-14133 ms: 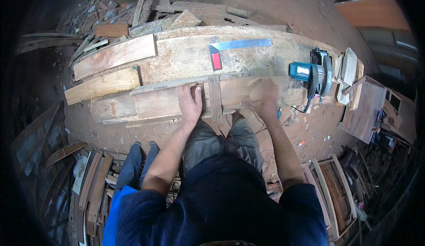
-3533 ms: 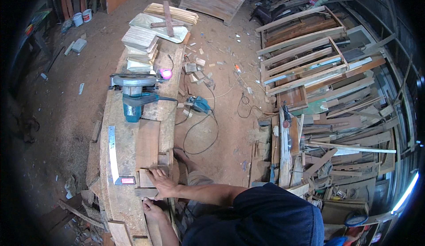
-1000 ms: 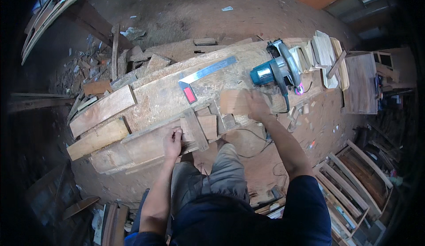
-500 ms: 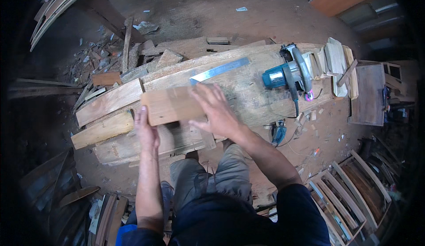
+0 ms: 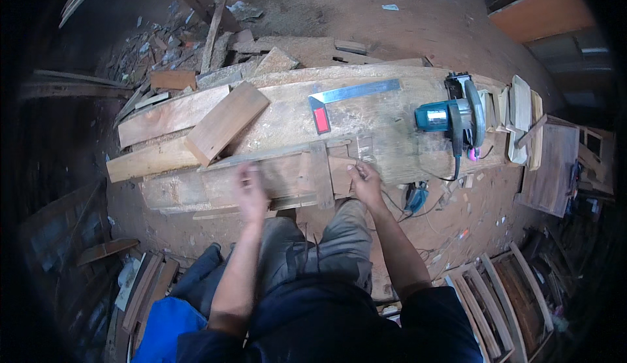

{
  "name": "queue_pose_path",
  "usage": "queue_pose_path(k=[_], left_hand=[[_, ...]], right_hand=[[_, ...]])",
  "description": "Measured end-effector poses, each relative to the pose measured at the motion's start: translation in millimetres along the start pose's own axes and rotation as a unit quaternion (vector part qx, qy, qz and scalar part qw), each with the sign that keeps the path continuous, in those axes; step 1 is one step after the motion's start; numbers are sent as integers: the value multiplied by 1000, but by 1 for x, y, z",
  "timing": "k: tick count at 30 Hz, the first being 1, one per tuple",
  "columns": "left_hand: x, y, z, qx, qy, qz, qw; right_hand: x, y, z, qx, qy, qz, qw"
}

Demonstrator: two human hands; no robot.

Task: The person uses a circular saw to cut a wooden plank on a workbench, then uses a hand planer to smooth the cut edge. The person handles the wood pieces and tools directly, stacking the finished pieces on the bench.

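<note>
My left hand (image 5: pixel 249 190), blurred, is over a long pale board (image 5: pixel 222 188) on the workbench; its fingers look loosely apart and empty. My right hand (image 5: pixel 366 187) has its thumb and fingers closed on the edge of a short board (image 5: pixel 339 170), just right of a crosswise wooden slat (image 5: pixel 319 175). A short plank (image 5: pixel 228 121) lies diagonally over two boards (image 5: pixel 168 118) at the bench's left. Beyond my hands lies a metal try square (image 5: pixel 356 90) with a red handle. A teal circular saw (image 5: pixel 435 117) stands to the right.
Stacked cut boards (image 5: pixel 520 111) are at the bench's right end. A second teal power tool (image 5: pixel 416 198) and cables lie below the near edge. Offcuts (image 5: pixel 277 61) pile beyond the bench. Someone's blue-clothed body (image 5: pixel 171 330) shows at lower left, with stacked timber (image 5: pixel 503 298) at lower right.
The plank both hands held half a second ago now rests diagonally on the left boards, uncovering the square. My right hand has moved right and down onto the short board; my left hand moved right.
</note>
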State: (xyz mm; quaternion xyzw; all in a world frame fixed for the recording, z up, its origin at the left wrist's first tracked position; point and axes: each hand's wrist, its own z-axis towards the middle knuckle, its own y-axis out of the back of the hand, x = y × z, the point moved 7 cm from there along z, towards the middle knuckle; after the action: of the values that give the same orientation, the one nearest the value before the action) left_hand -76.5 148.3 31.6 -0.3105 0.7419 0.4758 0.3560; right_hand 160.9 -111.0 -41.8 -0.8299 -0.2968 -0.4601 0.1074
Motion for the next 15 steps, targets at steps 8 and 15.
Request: queue_pose_path(k=[8,15], left_hand=[[37,-115,-62,159,-13,5,987],[36,-117,-60,109,-32,-61,992]], right_hand=[[-16,14,19,-58,62,-85,993],[12,2,28,-32,62,12,998]])
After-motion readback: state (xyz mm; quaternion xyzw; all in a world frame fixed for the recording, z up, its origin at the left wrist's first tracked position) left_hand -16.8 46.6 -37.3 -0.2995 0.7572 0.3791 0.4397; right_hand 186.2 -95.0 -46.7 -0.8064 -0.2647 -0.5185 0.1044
